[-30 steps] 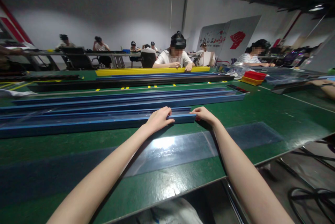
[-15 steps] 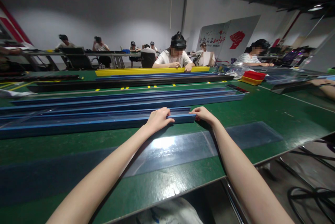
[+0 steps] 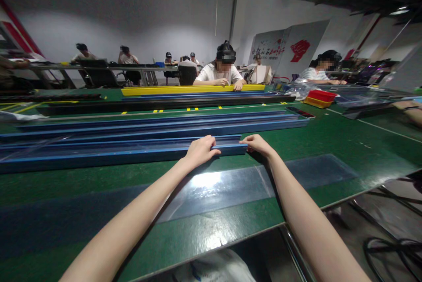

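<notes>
A long blue channel-shaped strip (image 3: 125, 159) lies across the green table in front of me. My left hand (image 3: 201, 149) is wrapped over its near wall close to the right end, with the thumb on the outside and the fingers curled inside. At that right end, my right hand (image 3: 257, 144) is closed, its thumb and forefinger pinched at the corner of the same strip. Whether the right fingers hold anything small is hidden. A clear flat plastic sheet (image 3: 227, 186) lies on the table beneath my forearms.
More blue channel strips (image 3: 184, 129) lie just behind, with a phone (image 3: 300, 112) near their right ends. Farther back are a black strip (image 3: 171, 104) and a yellow strip (image 3: 165, 90), where a co-worker's hands rest. Stacked red and yellow trays (image 3: 319, 98) stand at the right.
</notes>
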{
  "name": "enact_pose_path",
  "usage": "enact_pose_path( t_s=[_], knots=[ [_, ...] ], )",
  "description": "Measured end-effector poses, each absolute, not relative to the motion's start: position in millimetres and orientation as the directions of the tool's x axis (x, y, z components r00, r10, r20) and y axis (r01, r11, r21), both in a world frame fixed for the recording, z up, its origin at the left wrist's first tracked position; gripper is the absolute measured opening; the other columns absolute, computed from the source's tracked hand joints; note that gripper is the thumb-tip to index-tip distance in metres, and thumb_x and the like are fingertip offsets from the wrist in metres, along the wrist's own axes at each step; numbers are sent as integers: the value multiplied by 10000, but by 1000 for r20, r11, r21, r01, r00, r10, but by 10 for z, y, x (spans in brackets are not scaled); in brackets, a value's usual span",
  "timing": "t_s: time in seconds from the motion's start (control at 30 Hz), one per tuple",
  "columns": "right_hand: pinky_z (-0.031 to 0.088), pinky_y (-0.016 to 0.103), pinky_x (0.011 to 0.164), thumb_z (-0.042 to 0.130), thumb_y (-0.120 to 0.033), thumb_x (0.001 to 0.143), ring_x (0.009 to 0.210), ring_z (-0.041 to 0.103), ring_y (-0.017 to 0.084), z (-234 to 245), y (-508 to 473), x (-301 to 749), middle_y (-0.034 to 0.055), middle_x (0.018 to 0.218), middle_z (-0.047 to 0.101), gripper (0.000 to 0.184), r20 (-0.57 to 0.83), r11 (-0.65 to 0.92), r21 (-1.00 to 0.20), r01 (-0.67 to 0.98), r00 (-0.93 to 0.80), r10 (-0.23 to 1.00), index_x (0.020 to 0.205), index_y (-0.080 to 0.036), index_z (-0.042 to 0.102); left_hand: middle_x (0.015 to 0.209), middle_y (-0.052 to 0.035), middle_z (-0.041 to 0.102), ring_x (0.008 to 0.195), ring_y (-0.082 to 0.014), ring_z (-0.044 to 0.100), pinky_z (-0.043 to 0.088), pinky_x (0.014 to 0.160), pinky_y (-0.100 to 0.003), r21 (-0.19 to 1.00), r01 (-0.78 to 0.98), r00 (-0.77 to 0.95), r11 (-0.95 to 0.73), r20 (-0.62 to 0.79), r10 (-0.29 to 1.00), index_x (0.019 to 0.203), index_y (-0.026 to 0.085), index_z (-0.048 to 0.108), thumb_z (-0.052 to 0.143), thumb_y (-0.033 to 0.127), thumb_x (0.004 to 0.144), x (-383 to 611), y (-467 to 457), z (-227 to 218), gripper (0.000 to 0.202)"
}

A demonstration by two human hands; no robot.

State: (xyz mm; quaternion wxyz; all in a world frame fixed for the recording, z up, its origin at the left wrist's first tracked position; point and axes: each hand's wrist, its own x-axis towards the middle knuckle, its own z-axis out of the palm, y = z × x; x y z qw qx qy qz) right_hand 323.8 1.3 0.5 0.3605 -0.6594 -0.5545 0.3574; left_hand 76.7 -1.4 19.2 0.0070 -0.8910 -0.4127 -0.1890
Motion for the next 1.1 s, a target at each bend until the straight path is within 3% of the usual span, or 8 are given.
enact_pose_path(
  t_s=[0.2,0.5,1.1],
  knots=[
    [369,161,398,617,-155,703,402,475,59,1,16,3266,-28,428,513,87,-71,-124,-897,425,139,988,624,-120,618,852,-3,590,770,-166,561,368,595,-247,147,742,590,-655,322,741,810,196,540,558,435,781,770,-20,200,242],
    [352,168,405,594,-85,609,411,445,56,-17,24,3264,-21,449,534,76,-40,-90,-876,475,113,993,625,-117,661,831,-4,575,757,-164,551,372,605,-250,161,723,602,-671,328,728,802,190,530,563,429,780,761,-9,188,243],
    [343,171,397,601,-155,597,417,457,70,-27,7,3213,3,463,560,97,22,-60,-824,563,139,990,637,-116,680,807,-15,548,719,-159,533,386,625,-249,181,695,623,-696,332,709,788,180,530,569,411,783,766,4,203,235]
  ],
)
